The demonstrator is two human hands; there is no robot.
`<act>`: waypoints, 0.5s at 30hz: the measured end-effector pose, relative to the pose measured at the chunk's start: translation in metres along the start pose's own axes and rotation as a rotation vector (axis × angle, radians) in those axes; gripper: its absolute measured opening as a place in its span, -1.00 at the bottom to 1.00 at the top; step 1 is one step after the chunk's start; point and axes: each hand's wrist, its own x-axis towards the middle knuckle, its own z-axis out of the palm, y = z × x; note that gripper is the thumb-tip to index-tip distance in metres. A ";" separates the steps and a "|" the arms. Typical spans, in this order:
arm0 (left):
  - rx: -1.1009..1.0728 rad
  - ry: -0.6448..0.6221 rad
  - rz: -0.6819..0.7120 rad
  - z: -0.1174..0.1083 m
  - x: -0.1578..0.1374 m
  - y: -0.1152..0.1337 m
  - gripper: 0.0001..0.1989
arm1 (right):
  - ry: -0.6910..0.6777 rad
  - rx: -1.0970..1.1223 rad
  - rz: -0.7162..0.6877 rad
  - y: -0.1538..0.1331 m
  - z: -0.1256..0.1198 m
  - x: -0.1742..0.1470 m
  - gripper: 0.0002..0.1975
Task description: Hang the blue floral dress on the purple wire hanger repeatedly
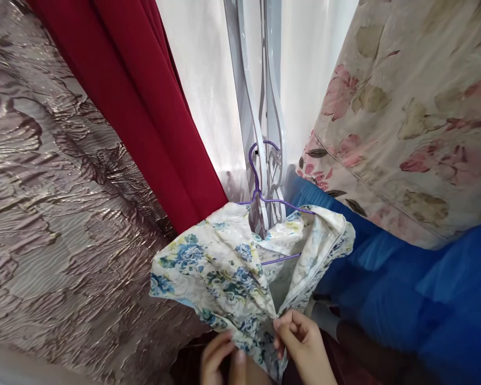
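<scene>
Floral garment (228, 267), white with blue and yellow blossoms, hangs on a purple hanger (260, 182) whose hook catches on a white ornate metal frame (264, 107) straight above the two hands. Its two front edges fall together into a V that closes right at the grip. The right hand (304, 345) pinches the cloth between thumb and curled fingers at that meeting point, closed on the fabric. The left hand (220, 358), just beside it and slightly lower, lies against the lower part of the same garment with fingers bent under the cloth; whether it truly grips is hard to tell, since the frame edge cuts it off. Up and to the left of the grip hangs a red curtain (144, 107), and further left a shiny mauve embossed fabric (44, 187) fills the view. To the right of the grip lies blue cloth (425, 294), with a pale pink-flowered fabric (404, 107) above it. Behind the frame hangs a white sheer curtain (204, 80).
</scene>
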 end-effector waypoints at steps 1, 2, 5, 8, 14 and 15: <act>0.004 -0.109 -0.011 0.009 -0.007 0.003 -0.75 | 0.000 0.005 0.009 0.000 -0.001 -0.004 -0.53; 0.008 -0.217 -0.047 0.019 -0.015 0.006 -0.72 | -0.009 0.004 0.015 -0.001 -0.003 -0.008 -0.53; 0.038 -0.414 -0.100 0.039 -0.028 0.018 -0.70 | -0.056 -0.033 0.028 -0.005 -0.008 -0.019 -0.53; 0.022 -0.474 -0.009 0.045 -0.027 0.022 -0.81 | -0.074 -0.064 0.036 -0.011 -0.012 -0.023 -0.55; 0.024 -0.534 0.100 0.038 -0.023 0.007 -0.77 | -0.038 0.008 0.034 -0.054 0.002 -0.012 -0.64; 0.038 -0.564 0.116 0.036 -0.023 0.004 -0.78 | -0.045 0.014 0.010 -0.067 0.008 -0.008 -0.67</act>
